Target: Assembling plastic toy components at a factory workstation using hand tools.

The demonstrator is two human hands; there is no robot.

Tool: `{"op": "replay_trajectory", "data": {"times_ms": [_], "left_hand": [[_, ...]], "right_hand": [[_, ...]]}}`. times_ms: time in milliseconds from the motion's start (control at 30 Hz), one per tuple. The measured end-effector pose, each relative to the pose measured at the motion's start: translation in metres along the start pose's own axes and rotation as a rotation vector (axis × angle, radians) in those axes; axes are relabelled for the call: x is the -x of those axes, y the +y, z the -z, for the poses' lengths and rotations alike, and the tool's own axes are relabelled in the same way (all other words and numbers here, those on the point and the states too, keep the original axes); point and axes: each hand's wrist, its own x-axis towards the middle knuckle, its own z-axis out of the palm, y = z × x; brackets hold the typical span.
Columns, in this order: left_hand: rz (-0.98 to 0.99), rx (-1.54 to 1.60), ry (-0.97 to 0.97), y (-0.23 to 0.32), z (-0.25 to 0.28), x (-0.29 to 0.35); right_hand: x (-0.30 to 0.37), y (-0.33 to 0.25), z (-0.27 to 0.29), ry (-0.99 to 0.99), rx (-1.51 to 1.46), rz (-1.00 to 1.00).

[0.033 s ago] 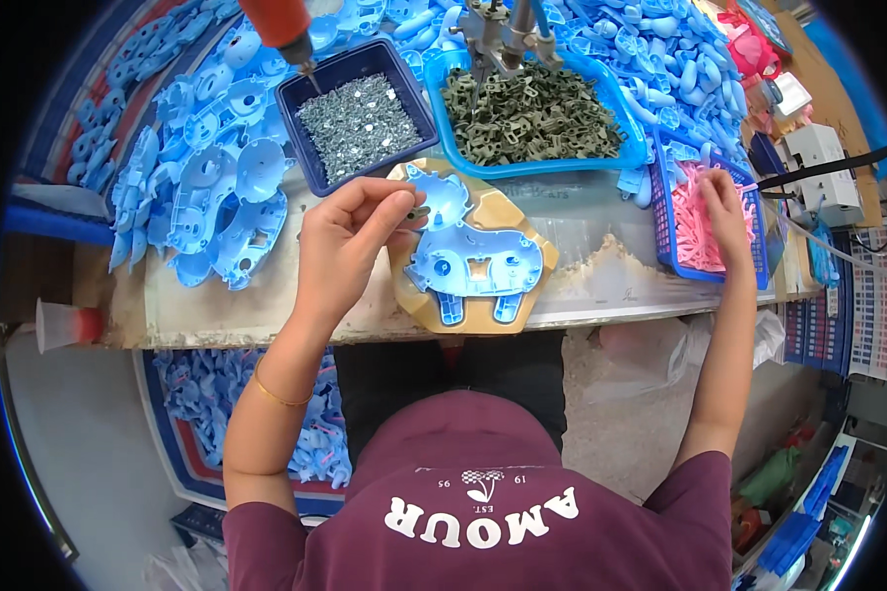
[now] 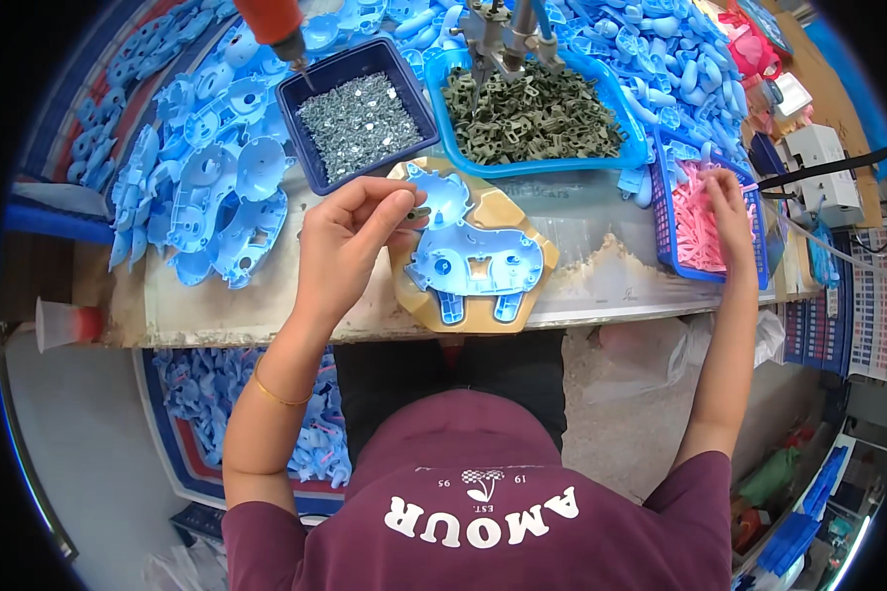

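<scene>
Pinching a small dark metal clip (image 2: 419, 211) between closed fingertips, the left hand (image 2: 345, 241) hovers just left of the blue animal-shaped shell (image 2: 473, 258) on its tan jig (image 2: 537, 258); the right hand (image 2: 727, 202) digs curled fingers into the pink-parts basket (image 2: 665, 231) at the right; the clip probably should be seated squarely.

Screw tray (image 2: 357, 114) left of clip tray (image 2: 542, 110)

Left hand (image 2: 350, 236) pinches a small part (image 2: 419, 211) — too small to tell

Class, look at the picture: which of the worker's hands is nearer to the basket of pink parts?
Right. The right hand reaches into the basket of pink parts; the left hand is far off beside the blue moulded shell.
</scene>
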Motion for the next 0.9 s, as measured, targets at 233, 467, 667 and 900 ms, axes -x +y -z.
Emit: {"op": "replay_trajectory", "data": {"times_ms": [233, 467, 667, 900], "left_hand": [[0.040, -0.042, -0.017, 0.003, -0.005, 0.002], [-0.013, -0.068, -0.009, 0.001, -0.008, 0.004], [0.092, -0.029, -0.010, 0.005, -0.021, 0.004], [0.142, 0.135, -0.026, 0.000, -0.038, 0.007]], "right_hand": [[-0.010, 0.013, 0.013, 0.153, -0.446, -0.124], [0.001, -0.019, -0.005, 0.129, -0.423, -0.107], [0.047, -0.135, -0.070, -0.336, -0.243, 0.226], [0.094, -0.210, -0.155, -0.623, -0.256, 0.274]]}}
